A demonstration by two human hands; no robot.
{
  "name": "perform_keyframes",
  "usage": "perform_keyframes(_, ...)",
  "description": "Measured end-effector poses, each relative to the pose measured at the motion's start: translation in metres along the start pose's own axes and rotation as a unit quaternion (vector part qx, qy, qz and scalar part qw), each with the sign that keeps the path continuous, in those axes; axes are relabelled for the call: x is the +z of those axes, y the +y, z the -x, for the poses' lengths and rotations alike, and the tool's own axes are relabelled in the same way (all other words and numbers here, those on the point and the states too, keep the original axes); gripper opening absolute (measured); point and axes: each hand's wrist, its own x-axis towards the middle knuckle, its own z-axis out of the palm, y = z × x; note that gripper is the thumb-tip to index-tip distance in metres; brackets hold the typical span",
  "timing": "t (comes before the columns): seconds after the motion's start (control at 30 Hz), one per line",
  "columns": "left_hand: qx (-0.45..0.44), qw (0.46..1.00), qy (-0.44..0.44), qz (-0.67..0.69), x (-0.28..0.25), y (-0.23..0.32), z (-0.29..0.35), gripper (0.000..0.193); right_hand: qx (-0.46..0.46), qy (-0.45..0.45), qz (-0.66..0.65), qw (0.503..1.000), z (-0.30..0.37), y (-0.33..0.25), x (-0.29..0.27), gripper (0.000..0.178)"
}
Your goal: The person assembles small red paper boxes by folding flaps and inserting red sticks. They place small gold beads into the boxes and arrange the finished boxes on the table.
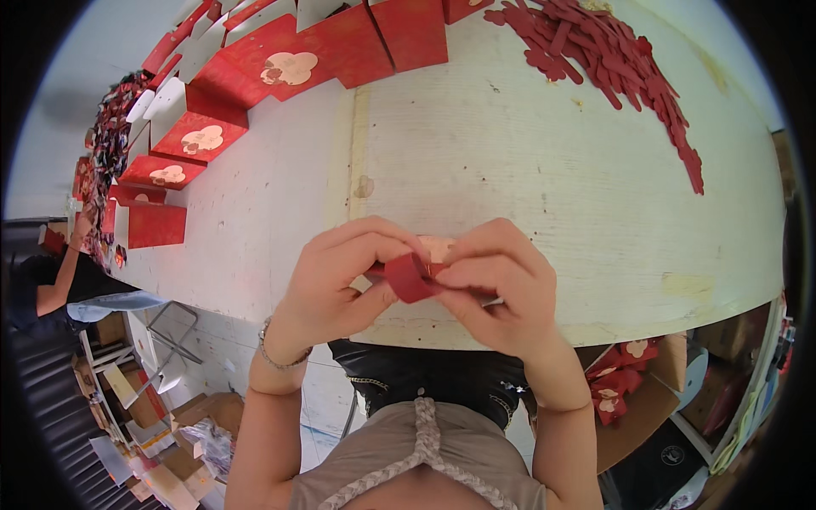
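Between my two hands, close to the table's near edge, is a dark red strip [409, 279] bent round into a loop. My left hand [348, 268] pinches its left side between thumb and fingers. My right hand [501, 285] grips the right side, fingers curled and thumb underneath. Part of a pale, flower-shaped piece [437, 247] shows behind the loop, between my fingertips. My fingers hide the strip's ends, and I cannot tell whether the pale piece is joined to it.
A pile of flat red strips [586, 51] with scalloped ends lies far right. Red boxes [331, 53] with pale flower emblems curve along the far left, beside small dark wrapped items [115, 127]. Another person's arm [66, 268] reaches in there. A carton [633, 425] holding red pieces stands below right.
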Motion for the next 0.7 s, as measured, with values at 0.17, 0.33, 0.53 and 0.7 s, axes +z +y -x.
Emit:
perform_keyframes(0.17, 0.016, 0.992, 0.002, -0.123, -0.004, 0.012, -0.001, 0.023, 0.076, -0.079, -0.019, 0.994, -0.009, -0.006, -0.013, 0.023)
perform_keyframes(0.33, -0.032, 0.998, 0.016, -0.057, -0.004, 0.016, 0.004, 0.019, 0.163, -0.05, -0.088, 0.981, -0.01, -0.013, -0.009, 0.022)
perform_keyframes(0.53, 0.061, 0.991, 0.083, -0.088, 0.015, 0.005, 0.01, 0.018, 0.026, 0.009, -0.019, 0.999, 0.006, -0.004, 0.0, 0.026)
perform_keyframes(0.7, 0.127, 0.976, 0.128, -0.122, 0.021, 0.001, 0.016, 0.02, -0.043, 0.039, 0.041, 0.997, 0.012, -0.005, 0.011, 0.028)
